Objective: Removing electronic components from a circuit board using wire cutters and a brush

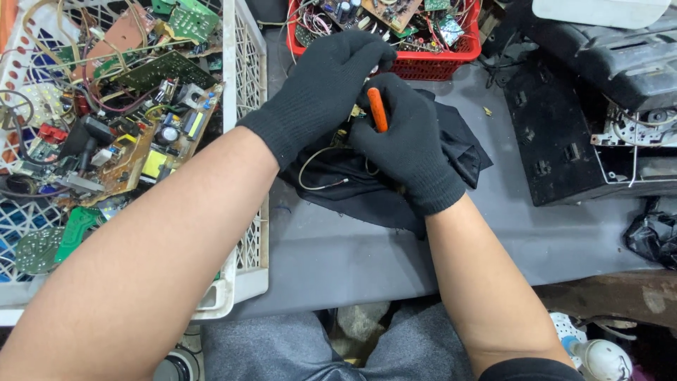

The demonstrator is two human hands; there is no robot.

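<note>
Both my hands wear black knit gloves and meet over a black cloth (462,152) on the grey table (338,247). My right hand (405,137) grips an orange-handled tool (377,109), its tip hidden under the hands. My left hand (324,85) curls over a small part just above it; the part itself is mostly hidden, with a bit of yellow showing. A thin pale wire (317,180) loops out from under the hands onto the cloth.
A white plastic crate (247,85) full of circuit boards and wires stands at the left. A red basket (430,65) of boards sits at the back. Black device casings (564,141) lie at the right, with a black bag (652,236) near the table's edge.
</note>
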